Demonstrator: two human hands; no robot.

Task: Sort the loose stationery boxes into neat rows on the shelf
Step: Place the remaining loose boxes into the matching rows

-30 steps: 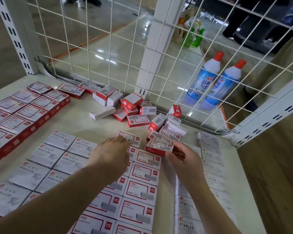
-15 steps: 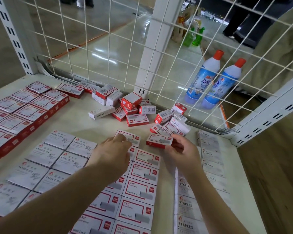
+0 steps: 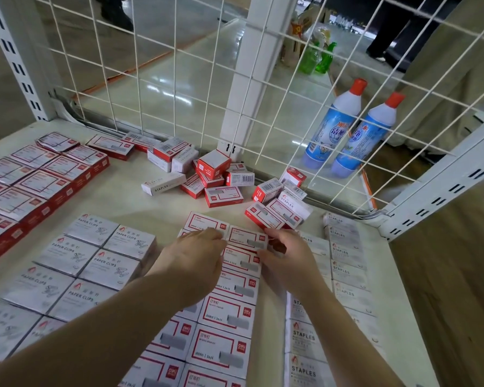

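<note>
With the right hand (image 3: 287,256) pinching a red-framed staple box (image 3: 248,238) at the row's far end and the left hand (image 3: 192,256) pressing flat beside it, a careless nudge could skew the neighbouring boxes.

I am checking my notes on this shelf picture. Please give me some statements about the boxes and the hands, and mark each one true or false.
1. Both hands are at the far end of the red-bordered box rows. True.
2. The paper clip boxes lie right of the red-bordered rows. False: they lie left.
3. A loose pile of boxes lies near the wire mesh. True.
4. Two blue bottles stand on the shelf. False: they stand behind the mesh.
</note>
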